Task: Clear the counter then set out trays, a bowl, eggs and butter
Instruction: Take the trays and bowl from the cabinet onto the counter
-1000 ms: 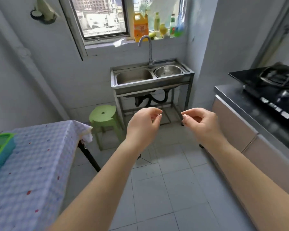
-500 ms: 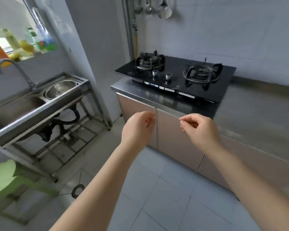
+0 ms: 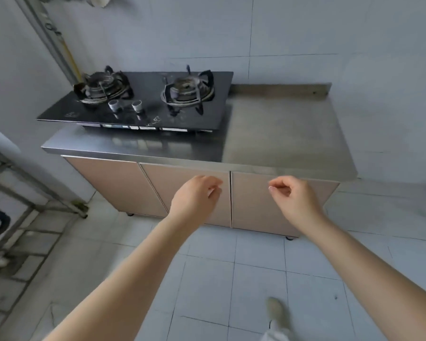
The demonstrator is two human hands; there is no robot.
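Note:
A stainless steel counter (image 3: pixel 280 134) runs along the far wall, and nothing lies on its right half. My left hand (image 3: pixel 194 198) and my right hand (image 3: pixel 293 198) hang in the air in front of the cabinet doors below the counter edge. Both have loosely curled fingers and hold nothing. No trays, bowl, eggs or butter are in sight.
A black two-burner gas stove (image 3: pixel 143 99) sits on the left half of the counter. Three beige cabinet doors (image 3: pixel 123 185) close off the space beneath. A metal sink frame (image 3: pixel 12 193) stands at the left edge. My foot (image 3: pixel 277 311) is on the tiled floor.
My view has swung right from the sink and table to face the stove and counter head-on. Both hands stayed raised in front of me, loosely curled and holding nothing.

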